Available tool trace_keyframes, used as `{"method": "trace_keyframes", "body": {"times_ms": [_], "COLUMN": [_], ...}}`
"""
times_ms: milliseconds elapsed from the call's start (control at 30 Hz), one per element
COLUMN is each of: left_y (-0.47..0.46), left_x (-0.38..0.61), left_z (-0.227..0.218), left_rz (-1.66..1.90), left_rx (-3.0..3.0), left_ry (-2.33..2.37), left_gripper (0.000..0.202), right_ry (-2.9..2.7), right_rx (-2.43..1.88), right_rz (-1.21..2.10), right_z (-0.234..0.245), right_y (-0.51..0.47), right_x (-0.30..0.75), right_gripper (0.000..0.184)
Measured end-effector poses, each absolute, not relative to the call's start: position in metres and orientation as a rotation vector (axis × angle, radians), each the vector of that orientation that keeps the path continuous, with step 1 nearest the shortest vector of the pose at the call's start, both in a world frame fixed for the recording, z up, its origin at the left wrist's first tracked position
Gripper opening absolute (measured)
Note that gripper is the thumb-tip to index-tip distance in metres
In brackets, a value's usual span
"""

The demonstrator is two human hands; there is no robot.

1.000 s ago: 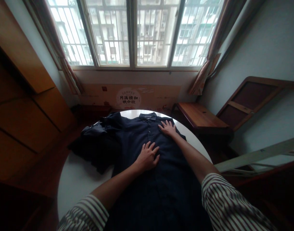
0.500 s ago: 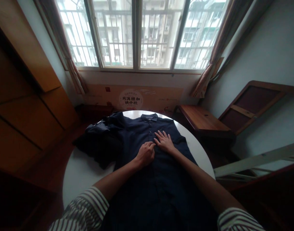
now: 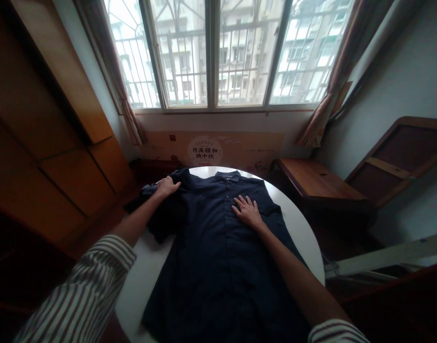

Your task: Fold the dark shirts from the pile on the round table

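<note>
A dark navy button-up shirt [image 3: 207,257] lies spread front side up, its collar [image 3: 228,176] toward the window. My right hand [image 3: 248,211] rests flat on the chest beside the button placket, fingers spread. At the shirt's left shoulder, my left hand [image 3: 167,187] is closed on the dark sleeve, with the fingertips partly hidden. Beneath and beside that hand is a heap of dark clothing [image 3: 164,219], whose separate pieces are hard to tell apart.
The round white table [image 3: 307,238] carries the clothes. A wooden desk or bench [image 3: 320,178] stands at the right, near a leaning wooden frame [image 3: 393,157]. Wooden cabinets [image 3: 68,181] line the left. Ahead is a barred window [image 3: 182,62] with curtains.
My left hand has left the shirt's placket and moved left and forward onto the sleeve. My right hand stays flat on the chest. The view has shifted slightly.
</note>
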State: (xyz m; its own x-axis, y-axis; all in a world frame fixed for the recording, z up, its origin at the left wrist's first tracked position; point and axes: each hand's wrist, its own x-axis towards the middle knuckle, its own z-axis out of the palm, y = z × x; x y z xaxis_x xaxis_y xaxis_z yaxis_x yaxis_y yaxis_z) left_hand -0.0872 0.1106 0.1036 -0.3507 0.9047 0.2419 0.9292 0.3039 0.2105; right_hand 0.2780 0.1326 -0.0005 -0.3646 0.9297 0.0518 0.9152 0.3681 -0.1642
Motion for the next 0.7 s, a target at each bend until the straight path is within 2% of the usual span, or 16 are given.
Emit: {"method": "trace_keyframes", "body": {"times_ms": [167, 300, 433, 500, 600, 700], "left_y": [0.106, 0.105, 0.105, 0.11, 0.127, 0.154], "left_x": [-0.067, -0.033, 0.007, 0.021, 0.03, 0.026], "left_z": [0.103, 0.107, 0.091, 0.081, 0.073, 0.074], "left_rz": [-0.608, -0.676, -0.399, -0.23, -0.302, -0.403], "left_rx": [-1.76, -2.033, -2.611, -2.829, -2.626, -2.325], "left_ry": [-2.328, -2.031, -1.794, -1.815, -2.093, -2.224], "left_gripper": [0.03, 0.039, 0.045, 0.04, 0.025, 0.026], "right_ry": [-2.468, -2.455, -2.449, -2.445, -2.445, -2.45], "right_rx": [-1.658, -1.65, -1.642, -1.637, -1.632, -1.639], "right_rz": [0.172, 0.177, 0.178, 0.184, 0.196, 0.203], "right_z": [-0.001, -0.002, -0.004, -0.004, -0.003, -0.001], "right_y": [0.133, 0.134, 0.134, 0.134, 0.134, 0.133], "right_x": [0.278, 0.278, 0.278, 0.278, 0.278, 0.278], "right_gripper": [0.061, 0.061, 0.061, 0.061, 0.061, 0.061]}}
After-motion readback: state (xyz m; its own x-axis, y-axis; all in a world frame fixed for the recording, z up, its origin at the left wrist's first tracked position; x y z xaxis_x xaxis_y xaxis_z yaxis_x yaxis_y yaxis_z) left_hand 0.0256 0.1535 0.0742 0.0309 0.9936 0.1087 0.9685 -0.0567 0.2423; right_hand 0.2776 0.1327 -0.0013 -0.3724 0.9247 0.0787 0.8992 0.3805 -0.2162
